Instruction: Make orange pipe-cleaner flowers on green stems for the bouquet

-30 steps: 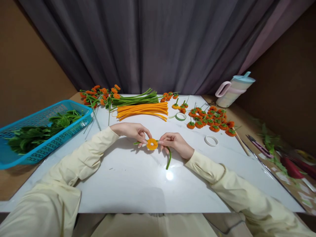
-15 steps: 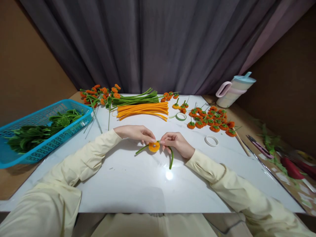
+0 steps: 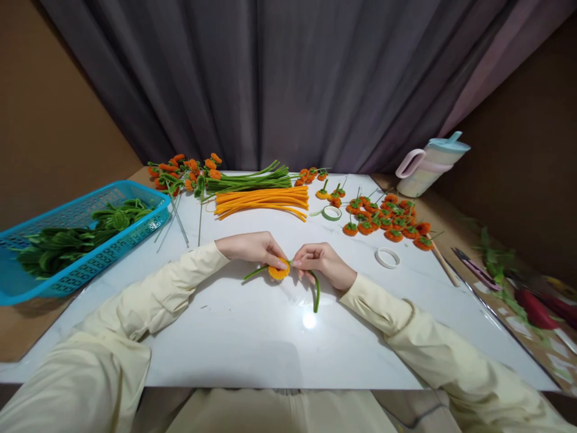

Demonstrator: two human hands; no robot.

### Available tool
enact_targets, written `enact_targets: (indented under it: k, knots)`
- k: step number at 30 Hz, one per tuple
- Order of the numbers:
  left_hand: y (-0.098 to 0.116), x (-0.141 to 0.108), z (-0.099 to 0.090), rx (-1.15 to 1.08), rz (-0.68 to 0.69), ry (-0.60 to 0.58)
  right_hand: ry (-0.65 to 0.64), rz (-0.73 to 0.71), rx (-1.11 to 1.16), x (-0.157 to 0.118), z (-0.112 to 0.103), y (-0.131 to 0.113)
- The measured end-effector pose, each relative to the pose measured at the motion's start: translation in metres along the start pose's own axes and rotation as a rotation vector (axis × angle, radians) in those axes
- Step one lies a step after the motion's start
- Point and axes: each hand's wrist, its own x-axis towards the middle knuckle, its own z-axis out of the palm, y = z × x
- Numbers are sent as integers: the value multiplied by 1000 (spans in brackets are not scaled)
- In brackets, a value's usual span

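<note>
Between my hands, a little above the white tabletop, is a yellow-orange fuzzy flower (image 3: 277, 273). My left hand (image 3: 256, 248) pinches it, the thumb lying over its upper edge. A green pipe cleaner (image 3: 317, 294) passes at the flower; one end sticks out to the left below my left hand, the other bends down under my right hand. My right hand (image 3: 322, 262) has its thumb and fingers closed on this green pipe cleaner just right of the flower. Fingers hide the stretch behind the flower.
Orange pipe cleaners (image 3: 261, 202) and green pipe cleaners (image 3: 252, 180) lie ahead. Several orange flowers (image 3: 392, 219), green tape (image 3: 332, 213) and a white ring (image 3: 387, 258) lie right. A blue basket (image 3: 85, 255) holds leaves at left. A tumbler (image 3: 428, 168) and pliers (image 3: 475, 269) are far right.
My left thumb has moved onto the flower's face, and the flower has tilted and shifted slightly left and down. My right hand has barely moved.
</note>
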Motion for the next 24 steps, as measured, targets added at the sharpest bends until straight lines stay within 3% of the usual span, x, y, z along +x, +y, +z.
enact_targets:
  k: [13,24]
  knots:
    - [6,-2,-2,74,-7,-3,-22,-4,7,0,-4,1]
    - [-4,1,-12,-154,-58,-36,31,-15,78,4,-8,5]
